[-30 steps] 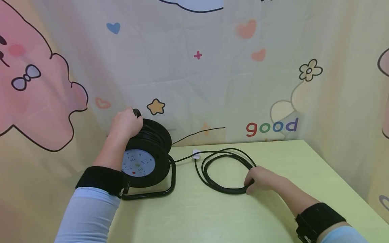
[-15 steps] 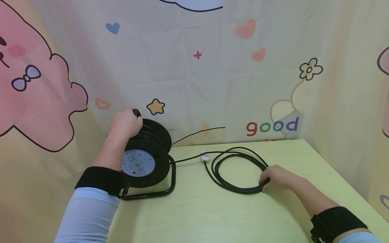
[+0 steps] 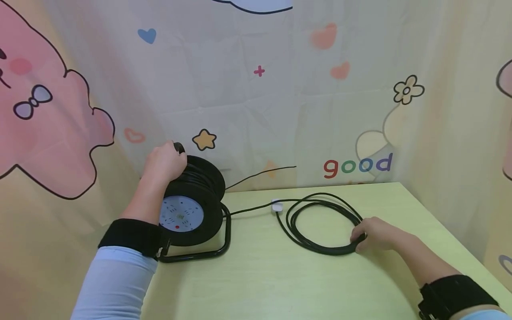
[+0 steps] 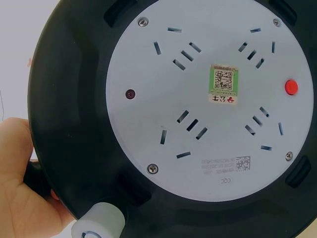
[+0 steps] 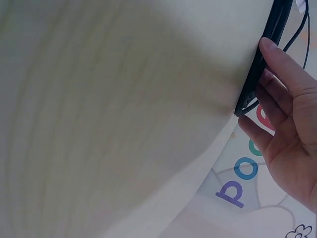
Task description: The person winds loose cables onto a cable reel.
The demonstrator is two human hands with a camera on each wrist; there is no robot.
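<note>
A black cable reel (image 3: 212, 222) with a pale socket panel (image 4: 198, 153) stands on its tubular frame (image 3: 200, 256) at the table's left. My left hand (image 3: 165, 163) grips the black handle at the reel's top; in the left wrist view a grey-white knob (image 4: 105, 218) shows beside that hand. At the right, a coil of black cable (image 3: 320, 250) lies on the table. My right hand (image 3: 376, 234) holds the coil's right side, thumb (image 5: 277, 54) and fingers around the strands. A white plug (image 3: 277, 206) sits at the coil's left, and one strand runs to the reel.
The pale wooden table (image 3: 256, 284) ends at a printed curtain (image 3: 248, 111) behind it. A thin dark line (image 3: 260, 173) shows against the curtain right of the reel. Black bands (image 3: 130, 238) circle both wrists.
My right hand has slid the cable coil rightward, and the plug has moved with it. The strand to the reel has lengthened. My left hand and the reel stay in place.
</note>
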